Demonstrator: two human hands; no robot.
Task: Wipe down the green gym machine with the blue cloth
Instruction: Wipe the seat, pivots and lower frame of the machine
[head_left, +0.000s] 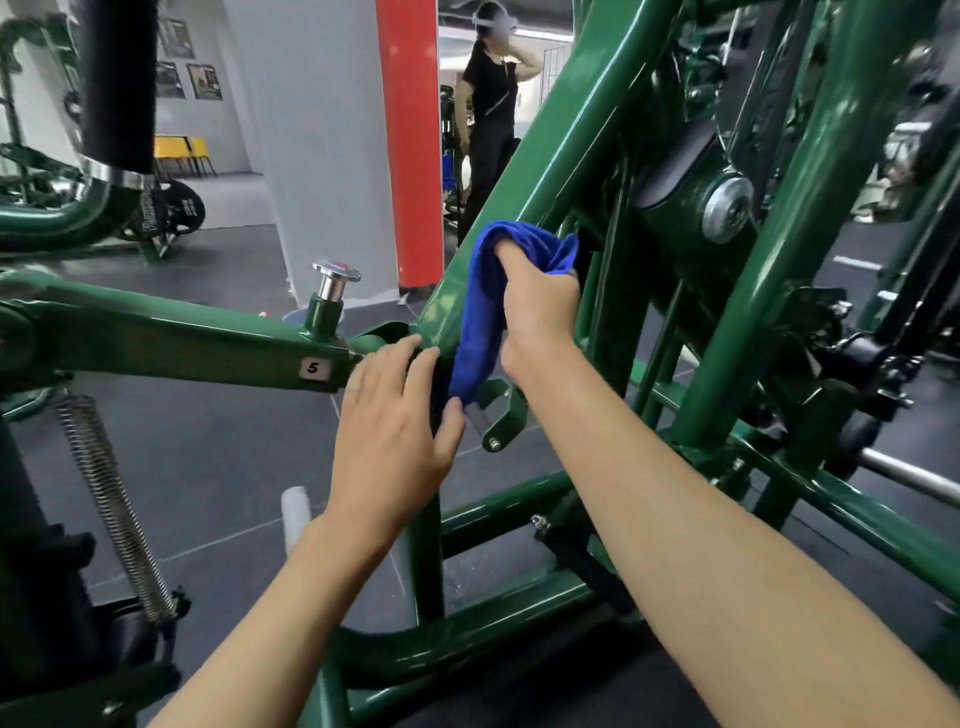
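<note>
Blue cloth (485, 312) hangs against slanted beam (561, 145) of green gym machine (779, 270), just above joint with numbered arm (208, 338). My right hand (540, 306) clutches bunched top. Left hand (395, 421) rests loose-fingered on joint, thumb at cloth tail. I'd press cloth flat, stroke along beam, left bracing.

Two hands (389, 421) (537, 306), one blue cloth (480, 312), one coil spring (111, 504)

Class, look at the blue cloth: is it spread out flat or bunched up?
Bunched. The blue cloth hangs in a gathered strip against the green bar, right hand gripping its top.
</note>
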